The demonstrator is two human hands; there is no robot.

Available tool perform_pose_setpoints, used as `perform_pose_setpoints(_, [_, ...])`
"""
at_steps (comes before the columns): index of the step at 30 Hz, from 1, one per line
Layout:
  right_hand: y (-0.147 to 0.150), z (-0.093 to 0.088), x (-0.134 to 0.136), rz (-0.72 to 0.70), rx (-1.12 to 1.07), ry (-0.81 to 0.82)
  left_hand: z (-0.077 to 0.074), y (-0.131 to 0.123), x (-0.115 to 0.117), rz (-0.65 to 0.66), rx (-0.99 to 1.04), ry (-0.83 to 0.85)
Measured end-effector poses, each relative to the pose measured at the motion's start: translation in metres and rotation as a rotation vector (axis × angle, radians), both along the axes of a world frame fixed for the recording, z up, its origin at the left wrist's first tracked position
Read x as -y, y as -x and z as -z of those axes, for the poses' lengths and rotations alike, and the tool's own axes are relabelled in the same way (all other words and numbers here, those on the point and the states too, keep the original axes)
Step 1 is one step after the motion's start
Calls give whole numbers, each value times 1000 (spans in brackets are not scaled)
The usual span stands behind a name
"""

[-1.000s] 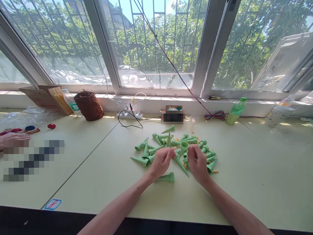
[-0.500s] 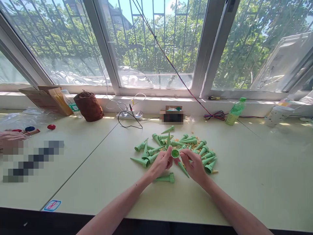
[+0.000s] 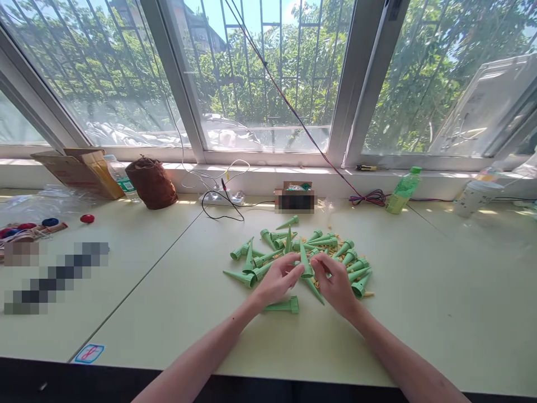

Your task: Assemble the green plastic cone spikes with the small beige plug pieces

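Note:
Between the thumb and fingers of my left hand (image 3: 280,280) is a green plastic watering spike (image 3: 306,263), its tip pointing up and its wide end down. My right hand (image 3: 335,280) is closed in a pinch just right of that spike; what its fingertips hold, if anything, is hidden. Around and behind both hands lies a loose pile of similar green spikes (image 3: 262,259), with small tan pieces (image 3: 331,250) among them. A single spike (image 3: 287,305) lies nearer, partly behind my left wrist.
A green-capped bottle (image 3: 403,190) and a cup (image 3: 476,197) stand at the back right. Behind the pile is a small box (image 3: 294,200), with a power strip (image 3: 218,196) left of it. A brown pouch (image 3: 151,182) and a red ball (image 3: 87,219) are farther left.
The spike in my left hand has turned from its open round end facing me to standing tip-up. My right hand stays beside it. At far left, another person's hand has withdrawn.

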State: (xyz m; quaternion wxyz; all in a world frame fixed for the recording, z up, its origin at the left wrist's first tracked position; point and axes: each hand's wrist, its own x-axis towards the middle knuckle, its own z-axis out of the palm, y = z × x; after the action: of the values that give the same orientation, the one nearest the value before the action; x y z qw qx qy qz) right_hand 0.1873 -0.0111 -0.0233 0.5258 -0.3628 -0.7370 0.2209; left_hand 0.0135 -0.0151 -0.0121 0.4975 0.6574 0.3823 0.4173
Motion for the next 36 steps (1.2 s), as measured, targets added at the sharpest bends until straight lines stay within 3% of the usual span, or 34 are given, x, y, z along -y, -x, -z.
perform_pose_setpoints(8, [0,2,0,29,9,15,1,1,3,-12,-164,-305])
perform_pose_setpoints(24, [2,5,-2,33,-36,71,20,2,-5,-129,-295,-610])
perform_pose_setpoints(31, [2,9,-2,111,-220,157,10,-5,0,-278,-144,-374])
perform_pose_setpoints(36, [1,9,-2,68,-193,130,9,-5,-2,-150,-80,-150])
